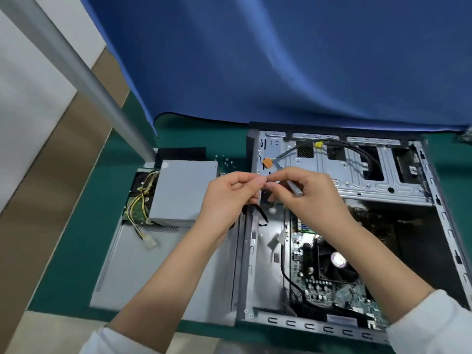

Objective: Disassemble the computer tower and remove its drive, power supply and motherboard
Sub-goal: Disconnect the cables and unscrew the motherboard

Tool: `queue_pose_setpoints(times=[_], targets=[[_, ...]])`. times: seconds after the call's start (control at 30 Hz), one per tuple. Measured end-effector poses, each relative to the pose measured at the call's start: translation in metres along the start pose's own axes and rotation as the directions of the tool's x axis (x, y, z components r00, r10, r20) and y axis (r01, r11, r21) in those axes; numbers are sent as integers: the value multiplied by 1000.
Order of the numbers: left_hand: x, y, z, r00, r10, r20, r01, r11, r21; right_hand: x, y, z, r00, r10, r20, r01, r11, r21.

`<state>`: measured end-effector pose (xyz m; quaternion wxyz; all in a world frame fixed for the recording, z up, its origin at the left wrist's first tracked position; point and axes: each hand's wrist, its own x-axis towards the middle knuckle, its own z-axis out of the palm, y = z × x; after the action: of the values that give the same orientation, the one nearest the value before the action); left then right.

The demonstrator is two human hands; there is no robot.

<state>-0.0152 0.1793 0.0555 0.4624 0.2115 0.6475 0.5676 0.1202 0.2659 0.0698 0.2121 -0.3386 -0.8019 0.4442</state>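
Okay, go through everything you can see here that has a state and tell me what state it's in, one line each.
Computer tower: on its side, side panel off, inside exposed.
Motherboard: still mounted in the tower.
Power supply: out of the tower, lying on the side panel.
Left hand: fingertips pinching something small.
Right hand: pinching the same spot, gripping a grey tool.
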Motion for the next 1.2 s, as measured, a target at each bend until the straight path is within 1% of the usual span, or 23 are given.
queue_pose_setpoints(times=[0.1,0.2,0.3,0.5,0.57,0.63,0.7,0.73,0.8,0.93,1.0,1.07,1.13,1.2], targets=[[5,-3,-11,1000,-12,-17,12,1000,-2,8,2,13,999,38,-5,-38,999,31],[11,-3,-19,1000,-18,6,17,1000,7,15,7,20,997,77,-2,-77,993,86],[17,-2,-22,1000,-22,19,21,998,52,20,11,24,996,89,-3,-88,992,89],[38,0,-28,998,32,49,-40,983,177,36,16,26,999,29,22,-30,999,16],[52,1,-33,994,100,47,-109,945,307,44,21,23,999,-52,6,52,995,-86],[73,4,-45,976,216,8,-189,835,518,54,33,13,992,-124,-32,113,963,-243],[96,9,-62,961,277,-29,-179,694,697,61,53,-1,987,-119,-107,70,922,-381],[108,12,-70,961,272,-44,-145,637,757,63,64,-6,988,-94,-126,29,897,-441],[132,12,-80,974,216,-61,-66,536,842,65,82,-11,995,-50,-87,-5,841,-541],[175,3,-74,994,72,-86,57,342,938,69,92,-5,994,-106,-7,82,803,-590],[195,-1,-67,993,7,-121,116,243,963,71,93,-7,993,-122,1,99,798,-594],[210,-5,-60,985,-51,-165,170,122,978,71,95,-9,992,-128,1,104,806,-583],[221,-11,-54,981,-90,-170,173,16,985,70,95,-10,992,-125,-4,100,812,-575],[227,-18,-52,980,-94,-176,170,-62,983,71,95,-10,992,-127,4,106,815,-570]])
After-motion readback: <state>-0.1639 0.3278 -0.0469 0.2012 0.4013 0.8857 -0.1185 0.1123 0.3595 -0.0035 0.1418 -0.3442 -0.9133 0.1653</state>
